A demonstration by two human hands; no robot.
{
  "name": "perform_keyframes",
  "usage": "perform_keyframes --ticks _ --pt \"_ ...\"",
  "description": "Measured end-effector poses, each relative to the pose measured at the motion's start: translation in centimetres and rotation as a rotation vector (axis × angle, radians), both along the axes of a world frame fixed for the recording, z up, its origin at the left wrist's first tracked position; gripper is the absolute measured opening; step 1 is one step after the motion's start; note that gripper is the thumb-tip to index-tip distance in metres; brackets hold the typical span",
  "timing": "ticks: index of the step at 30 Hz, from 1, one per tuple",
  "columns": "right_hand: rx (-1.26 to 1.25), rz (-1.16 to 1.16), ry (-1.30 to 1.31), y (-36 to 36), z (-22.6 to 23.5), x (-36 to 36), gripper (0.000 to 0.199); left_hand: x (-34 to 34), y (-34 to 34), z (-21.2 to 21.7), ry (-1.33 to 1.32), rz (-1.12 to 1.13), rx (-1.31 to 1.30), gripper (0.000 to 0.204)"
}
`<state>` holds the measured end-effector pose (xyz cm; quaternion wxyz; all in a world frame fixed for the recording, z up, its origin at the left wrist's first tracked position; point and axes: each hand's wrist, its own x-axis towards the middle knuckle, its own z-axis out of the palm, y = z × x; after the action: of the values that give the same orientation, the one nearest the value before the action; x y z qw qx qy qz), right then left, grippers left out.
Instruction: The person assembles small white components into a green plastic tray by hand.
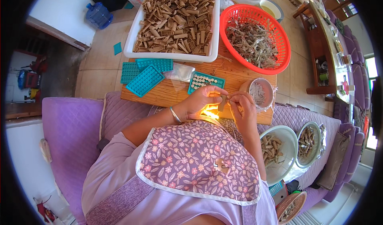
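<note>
My left hand (203,101) and my right hand (242,105) meet over the near edge of a wooden board (175,92). Together they pinch a small brown tube-shaped piece (222,102) held upright between the fingertips. A bright patch of sunlight sits just under it. A silver bangle (175,115) circles my left wrist. Right behind my left hand lies a teal tray (206,81) with pale round pieces in its slots. A small round bowl (261,92) of pale bits stands beside my right hand.
A white tray (131,41) piled with brown tubes and a red basket (279,33) of dry stalks stand at the back. Empty teal trays (144,74) lie on the board's left. A white bowl (287,135) and a metal dish (315,129) hold more tubes on the purple cushion (72,125).
</note>
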<state>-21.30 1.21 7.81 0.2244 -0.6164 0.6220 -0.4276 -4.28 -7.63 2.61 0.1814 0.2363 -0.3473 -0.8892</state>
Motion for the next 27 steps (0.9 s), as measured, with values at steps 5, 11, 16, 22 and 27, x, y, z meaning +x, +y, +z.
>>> perform_keyframes --ticks 5,11,16,22,27 --pt "-0.053 0.061 0.066 -0.3 0.2 0.1 0.012 0.2 0.2 0.7 -0.027 0.008 0.052 0.030" --pt "-0.048 0.021 0.091 -0.1 -0.6 0.2 0.012 -0.4 0.2 1.2 -0.056 -0.020 0.037 0.026" --pt "0.002 -0.002 -0.022 0.0 -0.7 -0.3 0.011 0.0 0.4 0.6 -0.050 0.022 0.092 0.025" --pt "-0.017 0.044 -0.015 0.4 -0.6 -0.2 0.010 -0.3 0.4 0.2 -0.085 0.003 0.010 0.025" --pt "-0.088 0.028 -0.014 0.5 -2.8 -0.5 0.017 -0.1 0.8 0.8 -0.134 0.010 -0.064 0.025"
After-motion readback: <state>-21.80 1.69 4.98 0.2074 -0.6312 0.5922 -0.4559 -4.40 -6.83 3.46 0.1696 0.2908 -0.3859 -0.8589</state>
